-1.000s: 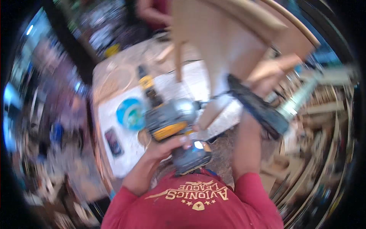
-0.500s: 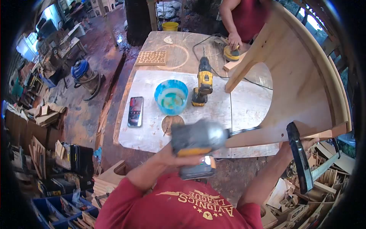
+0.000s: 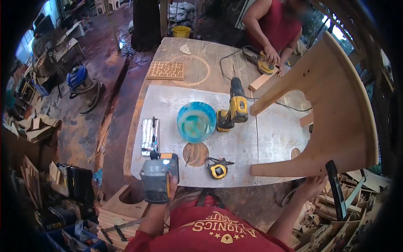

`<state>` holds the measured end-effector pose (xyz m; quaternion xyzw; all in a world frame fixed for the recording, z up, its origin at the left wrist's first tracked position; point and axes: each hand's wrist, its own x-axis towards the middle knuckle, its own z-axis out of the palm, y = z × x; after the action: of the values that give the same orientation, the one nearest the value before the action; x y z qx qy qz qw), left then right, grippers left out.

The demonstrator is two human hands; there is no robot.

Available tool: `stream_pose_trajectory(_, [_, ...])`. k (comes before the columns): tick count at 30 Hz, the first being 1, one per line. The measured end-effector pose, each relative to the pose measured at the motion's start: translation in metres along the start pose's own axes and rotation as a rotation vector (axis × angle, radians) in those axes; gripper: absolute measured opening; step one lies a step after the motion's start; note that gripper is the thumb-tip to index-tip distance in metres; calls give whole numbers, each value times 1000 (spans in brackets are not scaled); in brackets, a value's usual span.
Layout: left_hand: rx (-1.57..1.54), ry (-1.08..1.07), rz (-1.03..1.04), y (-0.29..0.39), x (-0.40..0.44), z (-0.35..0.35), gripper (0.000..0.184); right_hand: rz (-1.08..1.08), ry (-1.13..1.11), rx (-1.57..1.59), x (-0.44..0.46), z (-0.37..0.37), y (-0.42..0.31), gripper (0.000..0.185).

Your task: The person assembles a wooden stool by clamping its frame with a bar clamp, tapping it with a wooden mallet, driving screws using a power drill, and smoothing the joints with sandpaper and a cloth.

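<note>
My left hand (image 3: 172,187) is wrapped around a cordless driver (image 3: 156,178), held low at the table's near left edge. Its long bit points away from me and overlaps the phone (image 3: 147,136) in view. At the right, my right hand (image 3: 314,187) grips the lower edge of a curved wooden panel (image 3: 340,122) with two legs; its fingers are partly hidden. A black bar clamp (image 3: 336,189) sits on that edge beside the hand. The panel stands on its side, its legs pointing left over the table.
On the table (image 3: 168,98) are a blue bowl (image 3: 196,122), a yellow drill (image 3: 237,105), a tape measure (image 3: 218,170) and a board with rings (image 3: 166,70). Across it, a co-worker's hand (image 3: 270,56) holds a sander (image 3: 265,66). Wood offcuts (image 3: 331,210) lie at the lower right.
My left hand has carried the driver leftward, from beside the panel's lower leg to the table's near left. The tape measure now shows. The co-worker's sander has shifted slightly right in view.
</note>
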<state>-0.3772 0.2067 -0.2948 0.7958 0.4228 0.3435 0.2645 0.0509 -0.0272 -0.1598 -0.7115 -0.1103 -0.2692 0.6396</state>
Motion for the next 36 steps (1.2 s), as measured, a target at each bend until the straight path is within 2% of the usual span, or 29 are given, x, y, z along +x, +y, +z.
stream_pose_trajectory(1, [158, 2, 66, 10, 10, -5, 47, -206, 29, -318, -27, -16, 10, 45])
stream_pose_trajectory(2, [320, 14, 127, 12, 20, -3, 52, -290, 17, -372, -66, -26, 14, 42])
stream_pose_trajectory(4, [151, 159, 22, -21, 13, 29, 72, -69, -471, -127, -148, -15, 3, 37])
stream_pose_trajectory(5, [147, 133, 38, -35, 14, 40, 75, 5, -758, -90, -175, 6, -5, 37])
stream_pose_trajectory(6, [147, 135, 44, -33, 20, 41, 75, -219, -1112, -175, -186, 39, -37, 50])
stream_pose_trajectory(8, [159, 123, 90, -17, 40, 38, 73, -274, -1341, -344, -210, 110, -57, 63])
stream_pose_trajectory(9, [116, 105, 80, -14, 43, 41, 72, -451, -1323, -350, -221, 141, -47, 66])
stream_pose_trajectory(10, [-116, 79, -17, -16, 33, 53, 71, -619, -1323, -346, -234, 163, -36, 69])
stream_pose_trajectory(12, [-572, 75, -181, -38, 23, 84, 69, -521, -1421, -482, -249, 199, -38, 58])
stream_pose_trajectory(13, [-808, 75, -241, -48, 25, 97, 68, -509, -1383, -413, -256, 211, -34, 52])
stream_pose_trajectory(18, [-576, 293, 106, -22, 74, 67, 66, -543, -1209, -265, -268, 242, -4, 28])
stream_pose_trajectory(19, [-680, 164, 4, -23, 75, 64, 67, -548, -1198, -232, -270, 247, -14, 26])
stream_pose_trajectory(22, [-685, 137, -79, -26, 86, 59, 66, -536, -1184, -248, -278, 263, -14, 25])
stream_pose_trajectory(23, [-772, 108, -169, -27, 87, 62, 67, -475, -1187, -263, -280, 268, -17, 26])
stream_pose_trajectory(26, [-675, 215, -134, -20, 101, 52, 64, -513, -1140, -256, -283, 288, -15, 25])
stream_pose_trajectory(30, [-676, 233, -101, -28, 105, 60, 64, -609, -1061, -210, -286, 315, -12, 27])
stream_pose_trajectory(32, [-645, 321, -8, -21, 117, 56, 62, -544, -1105, -225, -291, 321, -10, 28])
stream_pose_trajectory(33, [-625, 266, -90, -25, 114, 60, 69, -521, -1103, -239, -291, 325, -9, 28])
stream_pose_trajectory(35, [-604, 253, -45, -31, 128, 69, 78, -744, -933, -179, -295, 331, 6, 36])
stream_pose_trajectory(36, [-587, 300, 37, -31, 137, 67, 79, -716, -944, -199, -299, 331, 15, 40])
